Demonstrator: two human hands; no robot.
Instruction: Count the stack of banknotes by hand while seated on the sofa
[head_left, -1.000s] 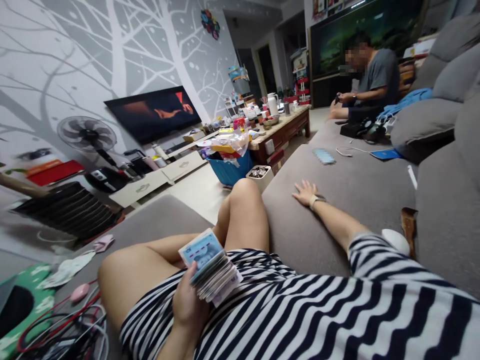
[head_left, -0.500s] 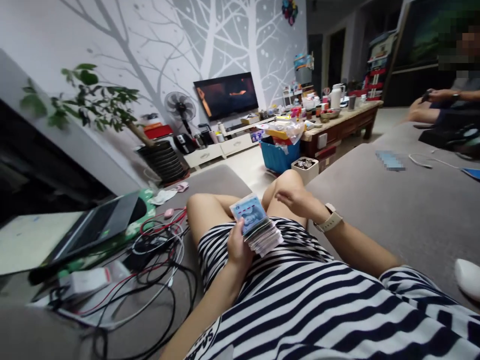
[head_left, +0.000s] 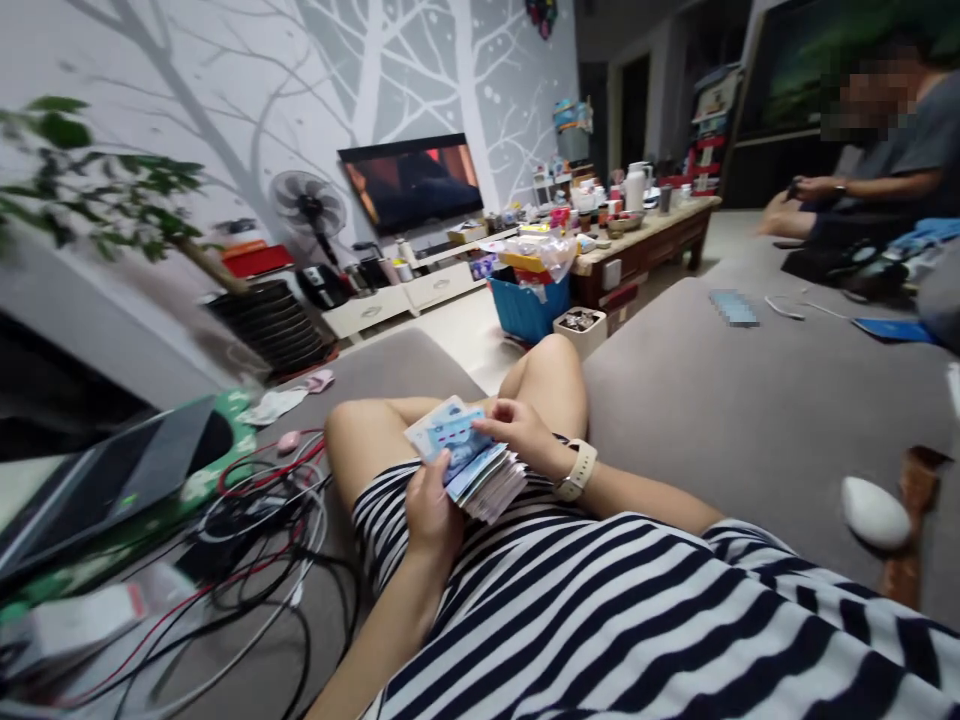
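Note:
A thick stack of banknotes [head_left: 491,483] lies in my left hand [head_left: 433,505] above my lap, its thumb pressed on the blue top face. The upper notes are blue, with a portrait-like print, and fan out at the far end; pale edges show below. Across from it, my right hand [head_left: 523,432], a pale watch [head_left: 577,470] on its wrist, pinches the right corner of a blue banknote [head_left: 459,430] between thumb and fingers. That note sits skewed over another one. The fingers of my left hand under the stack are hidden.
Tangled cables [head_left: 262,520] and a laptop [head_left: 112,480] lie on the sofa to my left. A white rounded object [head_left: 875,512] is on my right. Beyond my knees stand a blue bin [head_left: 529,308] and a cluttered table [head_left: 652,235]. Another person [head_left: 892,170] sits at the far right.
My right hand has come left from beside the stack and now pinches a top banknote. The upper notes have fanned apart. The view has turned a little to the right.

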